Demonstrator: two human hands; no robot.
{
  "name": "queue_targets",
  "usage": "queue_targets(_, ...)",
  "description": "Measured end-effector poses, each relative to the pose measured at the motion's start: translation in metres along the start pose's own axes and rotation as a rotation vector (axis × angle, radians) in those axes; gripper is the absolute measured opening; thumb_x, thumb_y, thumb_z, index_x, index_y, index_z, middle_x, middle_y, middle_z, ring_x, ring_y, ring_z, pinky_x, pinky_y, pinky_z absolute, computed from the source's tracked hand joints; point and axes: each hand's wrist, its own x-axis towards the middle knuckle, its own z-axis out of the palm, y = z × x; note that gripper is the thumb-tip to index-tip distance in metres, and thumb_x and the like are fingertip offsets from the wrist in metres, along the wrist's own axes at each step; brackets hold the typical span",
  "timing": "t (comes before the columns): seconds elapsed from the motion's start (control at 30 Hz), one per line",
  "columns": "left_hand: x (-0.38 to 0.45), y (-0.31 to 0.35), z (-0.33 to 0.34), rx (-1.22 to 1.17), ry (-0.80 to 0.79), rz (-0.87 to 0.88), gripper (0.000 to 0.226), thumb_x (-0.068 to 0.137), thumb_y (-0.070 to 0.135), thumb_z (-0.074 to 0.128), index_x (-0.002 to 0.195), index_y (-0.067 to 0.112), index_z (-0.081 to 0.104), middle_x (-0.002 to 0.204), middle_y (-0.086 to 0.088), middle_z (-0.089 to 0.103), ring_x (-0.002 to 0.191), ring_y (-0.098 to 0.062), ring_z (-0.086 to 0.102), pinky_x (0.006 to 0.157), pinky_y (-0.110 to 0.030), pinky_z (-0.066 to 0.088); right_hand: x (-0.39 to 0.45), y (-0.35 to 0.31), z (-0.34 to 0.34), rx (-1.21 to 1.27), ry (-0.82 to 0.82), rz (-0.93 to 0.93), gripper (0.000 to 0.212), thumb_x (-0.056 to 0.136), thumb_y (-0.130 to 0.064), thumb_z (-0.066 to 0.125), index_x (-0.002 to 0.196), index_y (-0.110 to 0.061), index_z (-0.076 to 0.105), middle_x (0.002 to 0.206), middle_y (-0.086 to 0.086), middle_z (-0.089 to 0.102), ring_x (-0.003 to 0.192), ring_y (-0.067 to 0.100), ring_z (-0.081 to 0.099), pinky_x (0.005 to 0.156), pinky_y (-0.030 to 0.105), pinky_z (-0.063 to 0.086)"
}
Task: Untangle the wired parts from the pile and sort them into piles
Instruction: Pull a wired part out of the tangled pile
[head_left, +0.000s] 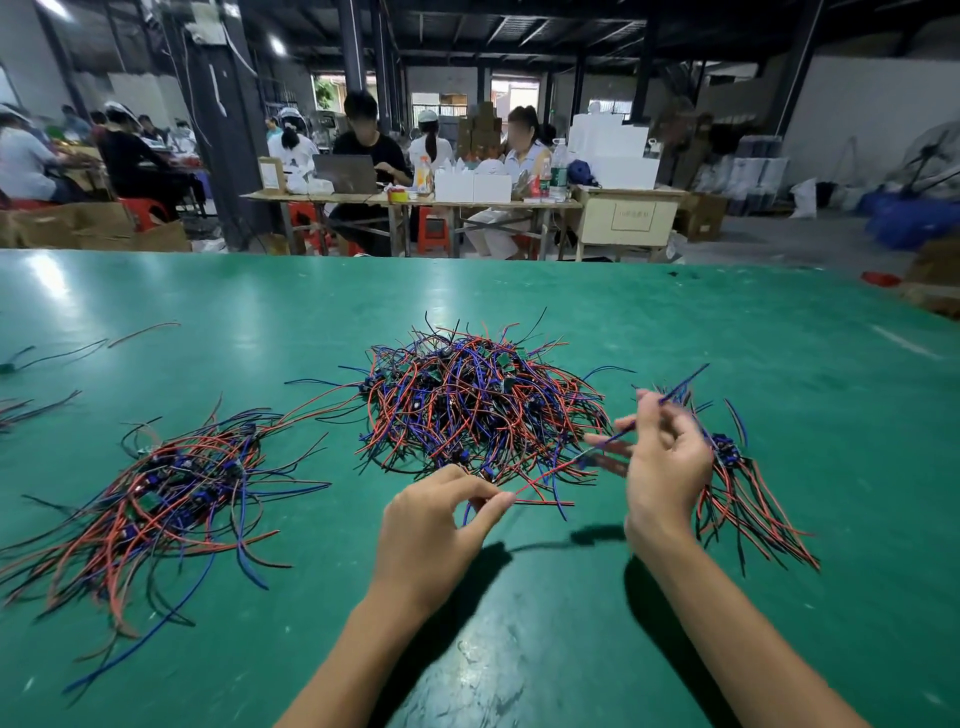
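The task looks partly done. On the green table (727, 322) the main pile (467, 405) is a thick tangle of red, blue and black wires with small boards. Left of that pile lies a sorted pile (166, 493), fairly large; right of it lies a smaller one (737, 483). By the size of the main pile, a good share is left to separate.

Just in front of the main pile, the left hand (431, 525) pinches a red wire (540, 480) between thumb and fingertip. The right hand (665, 467), at the pile's near right edge, pinches a blue wire (675, 395) with its other fingers loosely curled. Both wires appear to belong to one part stretched between the hands, though blur hides the join.
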Motion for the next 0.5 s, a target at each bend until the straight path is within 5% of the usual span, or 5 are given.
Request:
queue_targets(0.13, -0.002, -0.002, 0.004, 0.050, -0.015, -0.044, 0.024, 0.093, 0.048, 0.066, 0.080, 0.030, 0.075, 0.077, 0.017, 0.069, 0.063, 0.000, 0.056, 0.064, -0.030, 0.049, 0.070, -0.018, -0.006, -0.507, 0.103, -0.233, 0.024, 0.101, -0.034, 0.054, 0.099, -0.019, 0.073, 0.069, -0.006, 0.067, 0.037, 0.014, 0.062, 0.037, 0.019, 0.041)
queue_targets(0.27, -0.003, -0.005, 0.010, 0.131, -0.045, -0.105, 0.028, 0.095, 0.048, 0.061, 0.079, 0.030, 0.074, 0.078, 0.015, 0.067, 0.062, -0.007, 0.051, 0.063, -0.031, 0.045, 0.131, -0.024, -0.021, -1.090, -0.029, -0.173, 0.029, 0.100, -0.030, 0.053, 0.091, -0.017, 0.077, 0.091, 0.008, 0.078, 0.088, 0.032, 0.070, 0.076, 0.034, 0.051)
queue_targets(0.33, -0.004, -0.006, 0.011, 0.138, -0.057, -0.128, 0.026, 0.094, 0.047, 0.062, 0.079, 0.030, 0.074, 0.074, 0.015, 0.063, 0.061, -0.005, 0.049, 0.061, -0.029, 0.037, 0.139, -0.017, -0.026, -1.361, -0.057, -0.124, 0.030, 0.100, -0.031, 0.054, 0.112, -0.010, 0.072, 0.115, 0.020, 0.071, 0.113, 0.039, 0.060, 0.091, 0.040, 0.047)
queue_targets(0.4, -0.004, -0.007, 0.012, 0.152, -0.064, -0.137, 0.026, 0.094, 0.047, 0.062, 0.078, 0.030, 0.073, 0.073, 0.014, 0.061, 0.060, -0.004, 0.047, 0.060, -0.028, 0.032, 0.132, -0.007, -0.022, -1.496, -0.105, -0.195, 0.038, 0.098, -0.032, 0.057, 0.125, -0.007, 0.065, 0.125, 0.022, 0.065, 0.122, 0.040, 0.053, 0.097, 0.042, 0.044)
queue_targets(0.5, -0.004, -0.006, 0.012, 0.171, -0.071, -0.141, 0.028, 0.095, 0.047, 0.061, 0.078, 0.028, 0.072, 0.075, 0.011, 0.062, 0.062, -0.007, 0.047, 0.060, -0.028, 0.033, 0.112, 0.017, -0.007, -1.565, -0.285, -0.226, 0.037, 0.099, -0.041, 0.053, 0.113, -0.013, 0.074, 0.118, 0.017, 0.070, 0.121, 0.035, 0.054, 0.095, 0.039, 0.045)
